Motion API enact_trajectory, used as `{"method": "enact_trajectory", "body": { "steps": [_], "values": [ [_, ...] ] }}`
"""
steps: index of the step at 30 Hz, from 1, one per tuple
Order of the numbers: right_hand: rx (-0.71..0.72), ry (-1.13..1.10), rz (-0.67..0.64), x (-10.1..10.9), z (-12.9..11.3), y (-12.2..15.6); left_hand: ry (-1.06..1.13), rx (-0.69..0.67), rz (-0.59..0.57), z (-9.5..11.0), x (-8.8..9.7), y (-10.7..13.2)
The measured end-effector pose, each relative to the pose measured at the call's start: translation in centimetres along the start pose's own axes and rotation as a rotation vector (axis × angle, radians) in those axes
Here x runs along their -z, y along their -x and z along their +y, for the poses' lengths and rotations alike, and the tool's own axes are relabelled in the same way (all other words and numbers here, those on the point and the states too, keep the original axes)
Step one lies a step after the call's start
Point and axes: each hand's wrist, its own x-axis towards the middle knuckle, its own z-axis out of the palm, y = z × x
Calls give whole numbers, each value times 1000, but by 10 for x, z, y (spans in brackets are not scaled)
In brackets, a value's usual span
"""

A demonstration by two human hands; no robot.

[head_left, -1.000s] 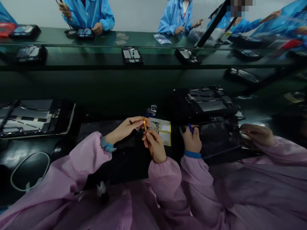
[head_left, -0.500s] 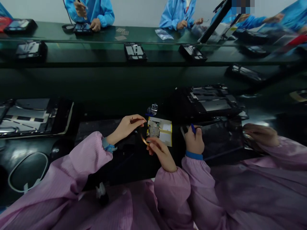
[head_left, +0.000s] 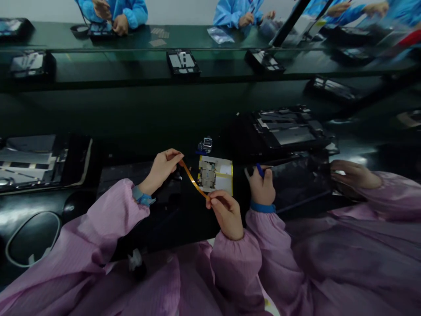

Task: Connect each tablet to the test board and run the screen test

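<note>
A thin orange strip point(head_left: 192, 181) is stretched between my two hands. My left hand point(head_left: 162, 166) pinches its upper end and my right hand point(head_left: 226, 213) pinches its lower end, both closed on it. Just beyond the strip lies a small open device point(head_left: 215, 174) with a circuit board and yellow-edged pale panels, on the dark bench. A small metal-and-blue part point(head_left: 205, 144) sits behind the device.
A neighbour in a pink sleeve at my right holds a blue pen point(head_left: 259, 170) in one hand point(head_left: 263, 188), with the other hand point(head_left: 353, 174) on a dark tray. Open tablet assemblies lie at left point(head_left: 33, 158) and right point(head_left: 287, 129). People in blue coats work across the belt.
The strip was bunched between my hands close together; my right hand has drawn down and away, and the strip is now pulled out straight between both hands.
</note>
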Motion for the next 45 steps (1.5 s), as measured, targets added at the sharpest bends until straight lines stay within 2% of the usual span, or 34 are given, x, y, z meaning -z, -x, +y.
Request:
{"method": "enact_trajectory", "body": {
  "steps": [5, 13, 18, 26, 31, 33, 34, 36, 38, 39, 40, 44, 45],
  "values": [
    [57, 142, 127, -14, -8, 4, 25, -46, 61, -5, 2, -3],
    [191, 251, 195, -20, -16, 13, -7, -97, 143, -7, 3, -4],
    [288, 336, 229, -21, -18, 13, 10, -109, 149, -9, 4, -4],
    [309, 387, 304, -20, -16, 11, 13, -97, 144, -12, 5, -4],
    [251, 482, 427, -16, -9, 7, 81, -129, 49, -10, 4, -1],
    [285, 612, 424, -15, -7, 10, 74, -139, 4, -8, 2, 1],
    [314, 704, 371, -16, -7, 13, 62, -136, -20, -6, 2, 1],
    [363, 871, 144, -18, -9, 22, 60, -109, -77, -3, 1, 3],
    [377, 890, -142, -23, -13, 29, 96, -60, -160, 0, 0, 3],
    [373, 844, -225, -26, -15, 30, 124, -36, -207, 1, 1, 3],
    [363, 790, -230, -30, -17, 29, 152, -13, -252, 1, 1, 3],
    [223, 717, 125, -48, -17, 0, 213, 55, -353, 2, 3, 3],
    [193, 731, 152, -53, -15, -11, 206, 69, -368, 1, 3, 3]
  ]
}}
